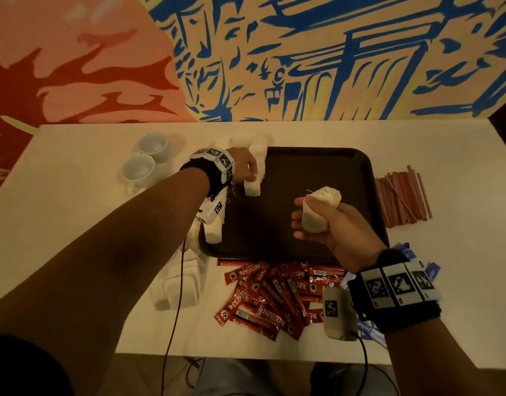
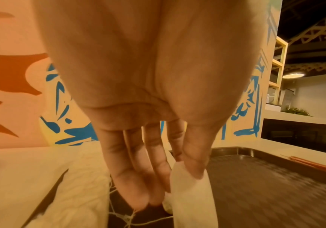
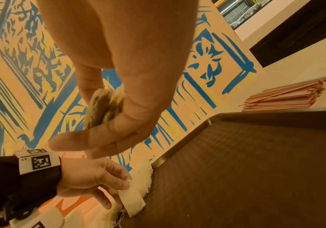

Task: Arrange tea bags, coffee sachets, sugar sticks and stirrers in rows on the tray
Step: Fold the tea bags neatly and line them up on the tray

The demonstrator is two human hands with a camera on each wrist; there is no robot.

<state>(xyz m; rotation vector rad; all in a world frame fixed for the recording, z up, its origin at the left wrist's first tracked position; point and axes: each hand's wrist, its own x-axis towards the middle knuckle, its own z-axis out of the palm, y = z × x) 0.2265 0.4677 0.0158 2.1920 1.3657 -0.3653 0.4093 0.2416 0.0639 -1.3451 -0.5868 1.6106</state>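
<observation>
A dark brown tray (image 1: 317, 167) lies in the middle of the white table. My left hand (image 1: 253, 176) pinches one white tea bag (image 1: 252, 190) between thumb and forefinger at the tray's left edge, its lower end down on the tray (image 2: 275, 185). More tea bags (image 1: 260, 155) stand in a line along that edge. Over the tray's middle, my right hand (image 1: 306, 221) grips a bundle of tea bags (image 1: 320, 207), palm up. The right wrist view shows that bundle (image 3: 103, 108) in my fingers and the left hand (image 3: 99, 177) on its tea bag (image 3: 133, 199).
Red coffee sachets (image 1: 274, 295) are heaped in front of the tray. Red stirrers (image 1: 401, 195) lie to its right, blue sugar sticks (image 1: 411, 258) at its near right corner. Loose tea bags (image 1: 177, 287) sit near left. Two white cups (image 1: 149, 155) stand far left.
</observation>
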